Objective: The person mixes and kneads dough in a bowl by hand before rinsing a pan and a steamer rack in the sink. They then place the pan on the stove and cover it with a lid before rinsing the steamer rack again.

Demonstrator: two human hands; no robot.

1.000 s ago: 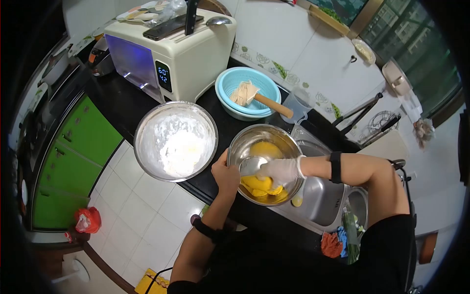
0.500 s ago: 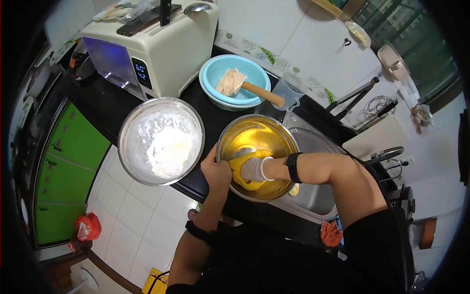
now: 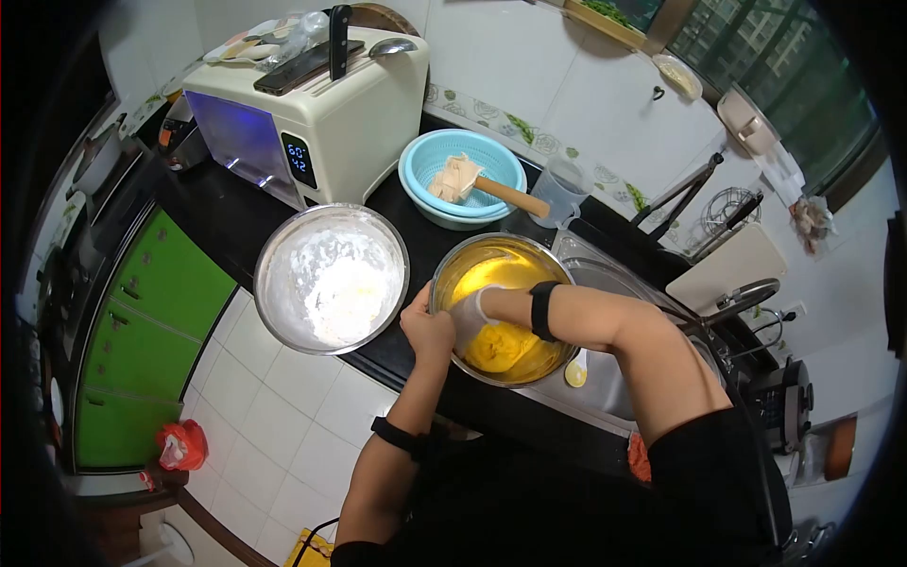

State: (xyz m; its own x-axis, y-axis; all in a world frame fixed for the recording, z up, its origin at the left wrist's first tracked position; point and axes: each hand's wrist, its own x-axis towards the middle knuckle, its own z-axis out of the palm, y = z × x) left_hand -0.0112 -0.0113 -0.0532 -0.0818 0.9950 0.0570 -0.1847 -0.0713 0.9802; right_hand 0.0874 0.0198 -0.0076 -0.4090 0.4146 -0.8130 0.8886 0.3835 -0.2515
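A yellow dough [image 3: 499, 351] lies in the bottom of a metal mixing bowl [image 3: 548, 375] at the counter's edge. My left hand [image 3: 428, 331] grips the bowl's left rim. Inside the bowl, my right hand [image 3: 470, 319], in a whitish translucent glove, is by the left wall beside the dough. Its fingers do not show clearly. To the left stands a second metal bowl [image 3: 267, 293], coated inside with white powder.
Behind the bowls are a light blue basin [image 3: 413, 185] holding a wooden-handled tool [image 3: 511, 196], and a clear plastic jug [image 3: 564, 184]. A cream countertop appliance [image 3: 368, 123] stands back left. A yellow-smeared spoon [image 3: 576, 369] lies by the sink [image 3: 616, 392].
My right hand has moved left off the top of the dough to the bowl's left wall, uncovering the dough. My left hand still holds the rim. The whole view has shifted slightly.
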